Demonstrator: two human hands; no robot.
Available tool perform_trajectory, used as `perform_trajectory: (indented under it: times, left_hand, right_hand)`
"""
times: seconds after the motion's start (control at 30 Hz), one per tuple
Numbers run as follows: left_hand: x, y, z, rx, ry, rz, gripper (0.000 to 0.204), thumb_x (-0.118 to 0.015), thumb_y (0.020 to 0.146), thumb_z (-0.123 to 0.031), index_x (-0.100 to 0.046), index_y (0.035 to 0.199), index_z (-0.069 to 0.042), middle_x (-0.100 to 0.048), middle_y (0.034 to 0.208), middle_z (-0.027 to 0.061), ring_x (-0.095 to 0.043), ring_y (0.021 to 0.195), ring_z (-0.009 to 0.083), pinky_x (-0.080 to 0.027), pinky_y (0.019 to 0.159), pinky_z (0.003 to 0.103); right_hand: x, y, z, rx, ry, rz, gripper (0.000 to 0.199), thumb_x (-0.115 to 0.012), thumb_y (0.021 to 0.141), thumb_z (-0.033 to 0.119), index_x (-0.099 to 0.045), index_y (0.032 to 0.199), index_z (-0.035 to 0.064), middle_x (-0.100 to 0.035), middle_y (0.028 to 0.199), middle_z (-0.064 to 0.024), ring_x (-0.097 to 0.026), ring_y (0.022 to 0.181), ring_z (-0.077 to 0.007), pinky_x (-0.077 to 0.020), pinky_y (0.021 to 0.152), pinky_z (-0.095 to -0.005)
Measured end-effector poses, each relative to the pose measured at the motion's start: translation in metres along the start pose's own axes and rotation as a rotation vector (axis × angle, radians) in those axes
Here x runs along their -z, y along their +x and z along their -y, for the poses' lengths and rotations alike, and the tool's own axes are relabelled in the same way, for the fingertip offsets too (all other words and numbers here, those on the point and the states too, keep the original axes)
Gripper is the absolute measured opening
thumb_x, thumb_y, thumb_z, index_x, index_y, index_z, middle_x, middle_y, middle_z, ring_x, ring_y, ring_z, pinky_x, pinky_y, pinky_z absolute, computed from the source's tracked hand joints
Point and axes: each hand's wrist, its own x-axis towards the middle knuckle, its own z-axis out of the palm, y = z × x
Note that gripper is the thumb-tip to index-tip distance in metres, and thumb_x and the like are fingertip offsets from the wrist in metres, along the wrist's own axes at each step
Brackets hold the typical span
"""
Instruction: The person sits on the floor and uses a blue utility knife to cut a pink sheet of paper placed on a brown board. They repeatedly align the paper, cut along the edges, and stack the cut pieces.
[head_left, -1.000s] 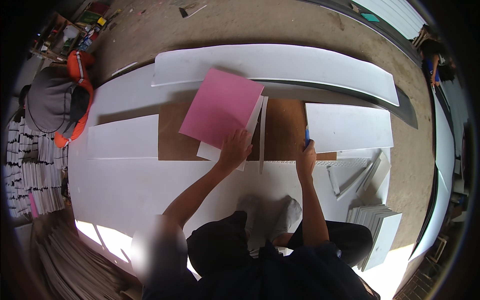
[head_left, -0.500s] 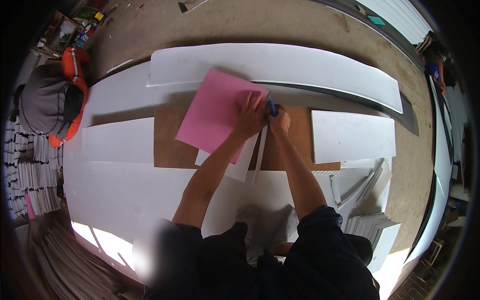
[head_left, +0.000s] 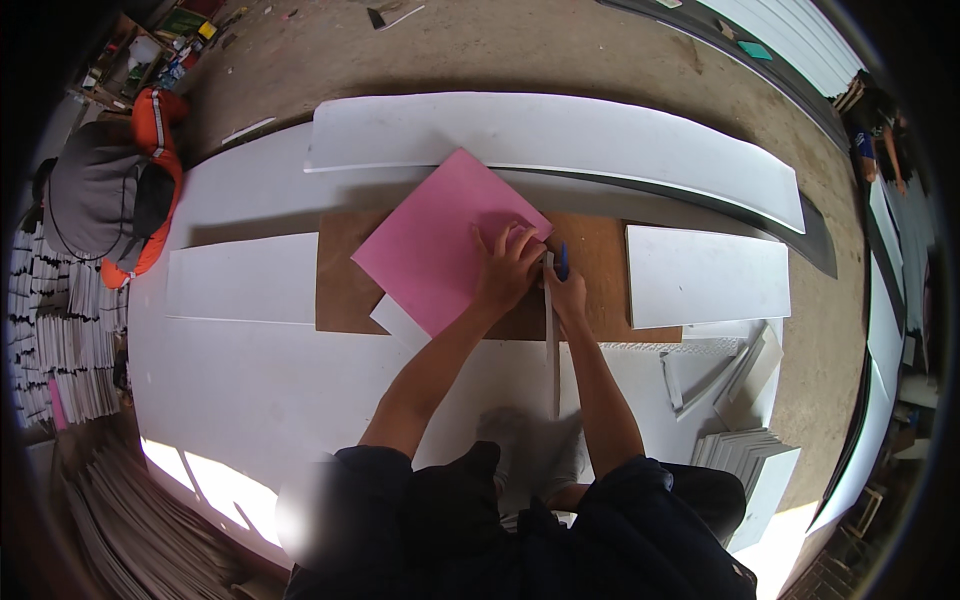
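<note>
A square pink sheet (head_left: 430,240) lies turned cornerwise on a brown board (head_left: 350,260). Spread over its right corner, my left hand (head_left: 508,268) presses down with the fingers apart. Just to the right, my right hand (head_left: 568,290) is closed round a blue utility knife (head_left: 563,262), whose blade I cannot make out. A narrow pale strip (head_left: 554,370) runs from beside the knife toward me, past the brown board's near edge. From under the pink sheet's lower left side sticks out a corner of a white sheet (head_left: 398,320).
A long white panel (head_left: 550,130) lies beyond the brown board. White panels flank it at left (head_left: 240,280) and right (head_left: 710,278). Offcuts (head_left: 745,365) and a stack of white pieces (head_left: 755,470) sit at near right. Another person (head_left: 875,130) is at far right.
The pink sheet has turned so one corner points away from me. Both hands have come slightly right and nearer. The pale strip has shifted right and toward me.
</note>
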Motion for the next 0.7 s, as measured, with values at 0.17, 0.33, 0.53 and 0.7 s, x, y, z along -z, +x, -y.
perform_trajectory:
  times: [0.17, 0.33, 0.53, 0.7]
  left_hand:
    - [0.001, 0.001, -0.004, -0.033, 0.006, -0.01, 0.022, -0.059, 0.073, -0.025, -0.058, 0.094, -0.021, -0.044, 0.116, -0.0032, -0.035, 0.116, 0.0249, -0.01, 0.092, 0.072]
    - [0.0, -0.001, -0.004, -0.091, -0.001, 0.029, 0.023, -0.061, 0.071, -0.026, -0.059, 0.093, -0.023, -0.044, 0.117, -0.0043, -0.034, 0.117, 0.0246, -0.01, 0.092, 0.072]
    - [0.004, -0.005, -0.003, -0.157, 0.012, 0.122, 0.031, -0.063, 0.068, -0.028, -0.057, 0.099, -0.026, -0.04, 0.12, -0.0042, -0.03, 0.118, 0.0244, -0.012, 0.089, 0.073]
    - [0.004, -0.005, -0.002, -0.197, -0.003, 0.116, 0.035, -0.065, 0.065, -0.029, -0.057, 0.099, -0.027, -0.04, 0.119, -0.0045, -0.03, 0.118, 0.0231, -0.012, 0.089, 0.073]
  right_hand:
    - [0.018, 0.002, -0.009, 0.059, -0.038, 0.06, 0.026, -0.059, 0.075, 0.024, -0.062, 0.086, 0.001, -0.06, 0.062, -0.0057, -0.059, 0.061, -0.0142, -0.0447, 0.059, -0.0276]
    - [0.032, -0.007, -0.006, 0.142, -0.087, 0.103, 0.026, -0.059, 0.073, 0.022, -0.061, 0.086, 0.0, -0.06, 0.061, -0.0064, -0.059, 0.058, -0.0148, -0.0446, 0.057, -0.0282]
    - [0.051, -0.012, 0.001, 0.238, -0.191, 0.19, 0.029, -0.059, 0.07, 0.02, -0.057, 0.089, -0.002, -0.059, 0.061, -0.0111, -0.06, 0.059, -0.0199, -0.0456, 0.057, -0.0324]
    - [0.047, -0.025, -0.003, 0.21, -0.212, 0.156, 0.028, -0.059, 0.069, 0.016, -0.056, 0.09, -0.0029, -0.058, 0.062, -0.0144, -0.061, 0.06, -0.0232, -0.0458, 0.057, -0.0358]
